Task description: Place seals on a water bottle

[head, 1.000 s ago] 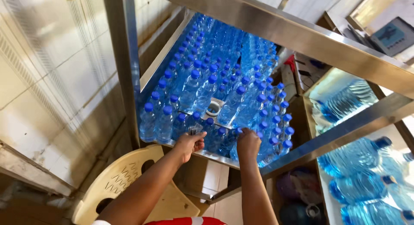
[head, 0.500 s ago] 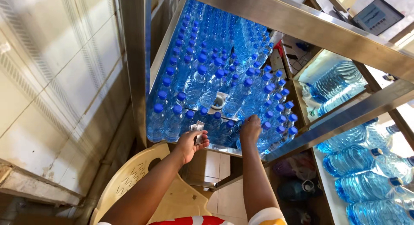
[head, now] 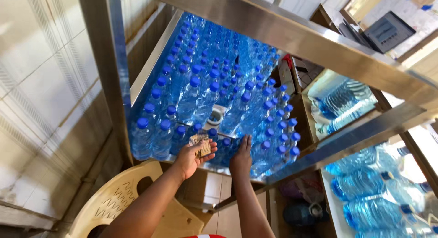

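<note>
Many clear water bottles (head: 200, 89) with blue caps stand packed on a steel table (head: 148, 67). My left hand (head: 191, 156) is at the table's near edge and holds a small brownish label-like piece (head: 200, 144) between thumb and fingers. My right hand (head: 242, 156) lies flat, fingers together, against the front row of bottles just to the right. A gap among the bottles shows a round white fitting (head: 215, 115).
Steel frame bars (head: 292, 35) cross overhead and to the right. A beige plastic chair (head: 118, 201) stands below my arms. Packs of larger water bottles (head: 374, 197) lie on shelves at the right. A tiled wall (head: 41, 96) runs along the left.
My left hand has drawn slightly back from the bottles with the small piece now in its fingers. My right hand stays against the front row. The view has shifted closer.
</note>
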